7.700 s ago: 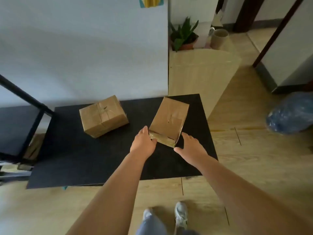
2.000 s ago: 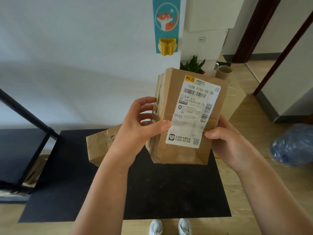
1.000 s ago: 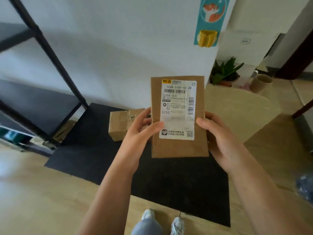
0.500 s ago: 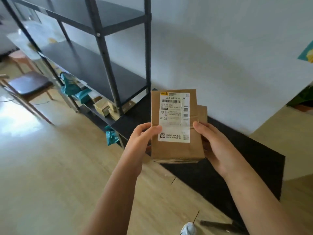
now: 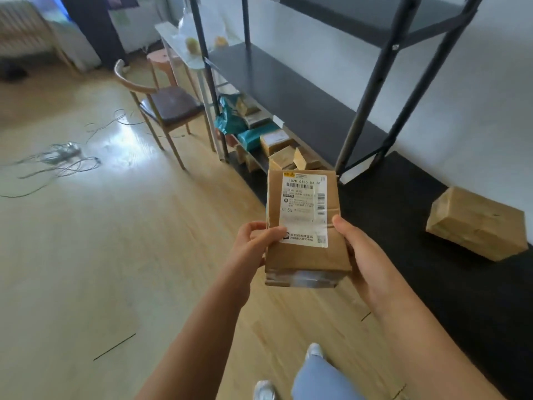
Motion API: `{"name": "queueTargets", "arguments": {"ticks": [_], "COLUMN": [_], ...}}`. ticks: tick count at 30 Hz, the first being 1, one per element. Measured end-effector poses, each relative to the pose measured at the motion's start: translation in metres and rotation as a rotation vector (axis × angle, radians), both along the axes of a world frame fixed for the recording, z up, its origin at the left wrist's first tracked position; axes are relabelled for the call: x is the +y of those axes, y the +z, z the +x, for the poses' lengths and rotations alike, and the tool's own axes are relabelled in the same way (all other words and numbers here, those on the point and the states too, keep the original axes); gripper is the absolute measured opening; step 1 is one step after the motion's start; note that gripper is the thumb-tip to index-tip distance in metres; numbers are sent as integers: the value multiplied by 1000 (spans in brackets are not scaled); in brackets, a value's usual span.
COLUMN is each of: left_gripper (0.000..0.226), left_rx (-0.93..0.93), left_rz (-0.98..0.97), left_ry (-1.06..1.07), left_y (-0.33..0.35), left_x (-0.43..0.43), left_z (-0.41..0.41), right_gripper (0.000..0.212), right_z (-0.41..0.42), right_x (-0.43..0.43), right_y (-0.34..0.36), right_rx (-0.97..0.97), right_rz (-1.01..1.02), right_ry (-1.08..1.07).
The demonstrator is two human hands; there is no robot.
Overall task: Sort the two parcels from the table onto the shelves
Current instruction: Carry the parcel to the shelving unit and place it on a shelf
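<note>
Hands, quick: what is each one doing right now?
Left hand: closed on the labelled parcel, gripping its left edge.
Right hand: closed on the same parcel, gripping its right edge.

Two brown parcels, one in the hands and one on the table, beside black shelves.

The labelled parcel (image 5: 305, 226) is a tall brown paper package held upright, white shipping label facing the camera, clear tape along its bottom edge; the left hand (image 5: 253, 246) and right hand (image 5: 360, 255) grip its lower sides. The second parcel (image 5: 476, 223), a taped cardboard box, lies flat on the black table (image 5: 403, 226) near the wall. The shelves (image 5: 294, 90) stand just beyond, their dark middle board bare.
</note>
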State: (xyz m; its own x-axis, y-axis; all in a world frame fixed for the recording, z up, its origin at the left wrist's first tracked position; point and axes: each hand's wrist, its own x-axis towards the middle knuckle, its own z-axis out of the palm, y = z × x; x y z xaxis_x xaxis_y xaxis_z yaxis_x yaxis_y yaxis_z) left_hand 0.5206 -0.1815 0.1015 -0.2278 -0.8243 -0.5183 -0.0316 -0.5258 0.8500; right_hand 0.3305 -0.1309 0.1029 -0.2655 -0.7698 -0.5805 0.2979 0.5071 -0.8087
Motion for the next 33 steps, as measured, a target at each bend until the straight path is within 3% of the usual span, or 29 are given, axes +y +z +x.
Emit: {"name": "queueTargets", "arguments": {"ticks": [5,20,26,30,33], "left_gripper": [44,42,41,39,37], "left_rx": [6,-91,-90,-104,-101], "left_rz": [34,50,51,38,18], "left_ry": [49,170,5,-197,-377], "left_y": [-12,-26,-40,-48,-47], "left_x": [-61,-321,-409,-467,-511], "left_z": [24,28,10,-2,-5], "right_gripper": [46,46,49,63,55], "right_z": [27,38,23,22,31], "right_x": [-71,-319,-378,-422,-453], "right_y": [-19,-53,-57,-71,-74], "right_rx": [-6,-5,-25,-5,-8], "right_rz": [31,31,57,97,113], "right_ry": [42,179,48,-116,-266]}}
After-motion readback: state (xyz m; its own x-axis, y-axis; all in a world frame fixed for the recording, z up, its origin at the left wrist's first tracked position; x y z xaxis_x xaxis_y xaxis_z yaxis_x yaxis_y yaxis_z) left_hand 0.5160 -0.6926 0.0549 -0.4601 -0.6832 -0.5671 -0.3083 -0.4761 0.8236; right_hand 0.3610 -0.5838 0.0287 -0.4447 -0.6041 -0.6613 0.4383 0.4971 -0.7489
